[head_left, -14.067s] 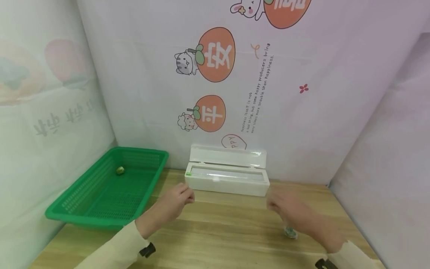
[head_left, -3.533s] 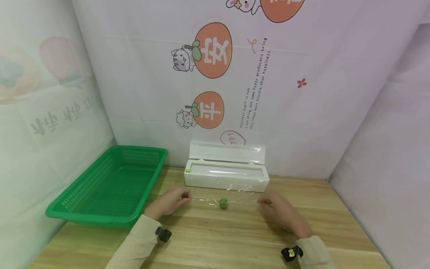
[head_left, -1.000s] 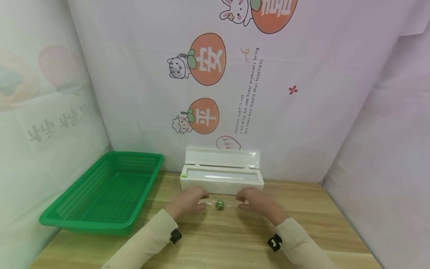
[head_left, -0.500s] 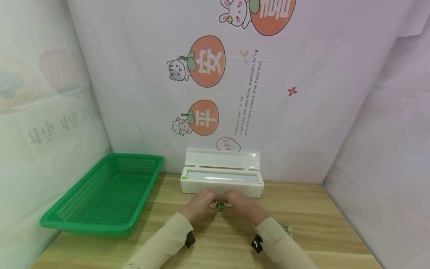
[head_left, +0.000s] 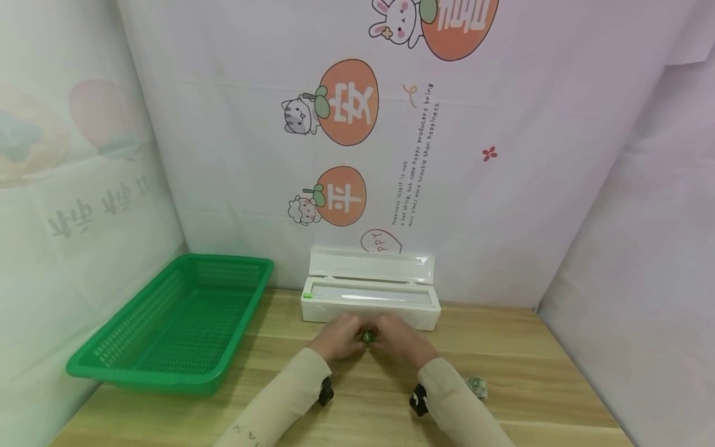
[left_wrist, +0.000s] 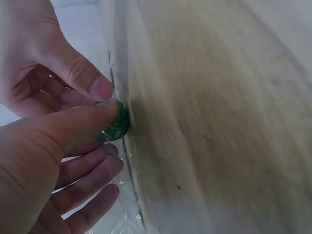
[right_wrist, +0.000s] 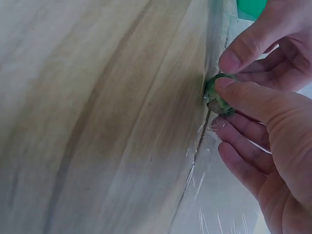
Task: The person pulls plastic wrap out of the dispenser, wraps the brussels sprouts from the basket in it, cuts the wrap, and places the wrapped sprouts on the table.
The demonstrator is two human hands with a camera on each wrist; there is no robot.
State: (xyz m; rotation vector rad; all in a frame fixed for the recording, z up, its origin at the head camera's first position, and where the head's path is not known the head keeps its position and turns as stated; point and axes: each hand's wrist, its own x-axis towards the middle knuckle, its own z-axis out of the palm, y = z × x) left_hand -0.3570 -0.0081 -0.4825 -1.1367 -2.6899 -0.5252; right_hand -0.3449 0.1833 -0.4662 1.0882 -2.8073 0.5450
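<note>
A small round Brussels sprout (head_left: pixel 367 336) sits between my two hands in front of the white box, with clear cling film (right_wrist: pixel 207 170) around and below it. My left hand (head_left: pixel 342 337) pinches it from the left; the left wrist view shows that thumb pressed on the green leaves (left_wrist: pixel 116 126) and the lower fingers spread loosely. From the other side my right hand (head_left: pixel 395 338) pinches it, its thumb lying on the sprout in the right wrist view. How far the film covers the sprout I cannot tell.
Behind the hands stands a white cling film dispenser (head_left: pixel 371 312), its lid (head_left: pixel 371 266) raised. A green basket (head_left: pixel 139 382) is at the left. Beside my right forearm lies a film-wrapped green bundle (head_left: pixel 477 387) on the wooden table (head_left: pixel 536 366). Cloth walls enclose the back and sides.
The sprout in the basket at first is gone from there. Later my hands stretched film with a sprout between them; they have since come together around it. The wrapped bundle shows again beside my forearm.
</note>
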